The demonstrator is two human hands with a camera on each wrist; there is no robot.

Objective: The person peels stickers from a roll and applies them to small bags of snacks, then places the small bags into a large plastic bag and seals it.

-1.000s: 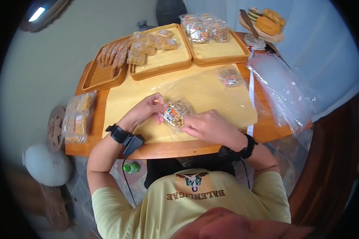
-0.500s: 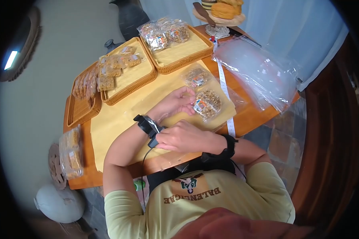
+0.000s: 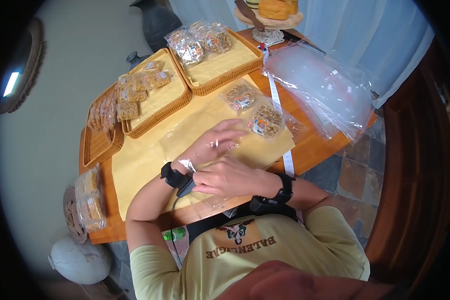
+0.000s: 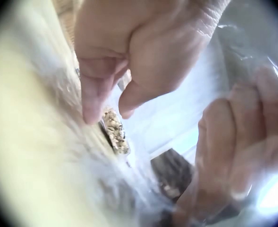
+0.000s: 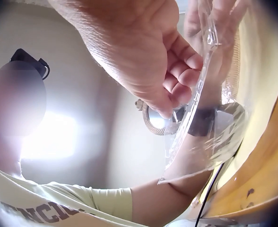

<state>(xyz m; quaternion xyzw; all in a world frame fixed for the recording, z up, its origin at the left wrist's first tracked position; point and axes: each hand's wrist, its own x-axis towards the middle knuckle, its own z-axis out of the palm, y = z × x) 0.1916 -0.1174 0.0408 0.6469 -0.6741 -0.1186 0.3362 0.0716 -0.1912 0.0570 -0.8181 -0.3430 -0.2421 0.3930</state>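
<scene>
Pale yellow-green on the shirt (image 3: 295, 255) at bottom centre, lettered in brown. Soft yellow on the paper (image 3: 145, 160) at centre, bordered by the orange-brown of the table (image 3: 312, 152). Golden tan on the trays (image 3: 225, 84), upper left. Mottled brown and beige, labelled in orange, white and blue, on the round snack packs (image 3: 267, 122). Colourless on the plastic film (image 5: 224, 151). Light blue on the curtain (image 3: 375, 45), upper right.

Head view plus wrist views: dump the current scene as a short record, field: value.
holding: right hand pinches clear film
other: left hand open, fingers spread
on paper: two round packs, upper pack and lower pack
trays: left tray, middle tray, right tray, each with wrapped snacks
right side: measuring tape, clear bags
unclear: whether left hand touches the film
</scene>
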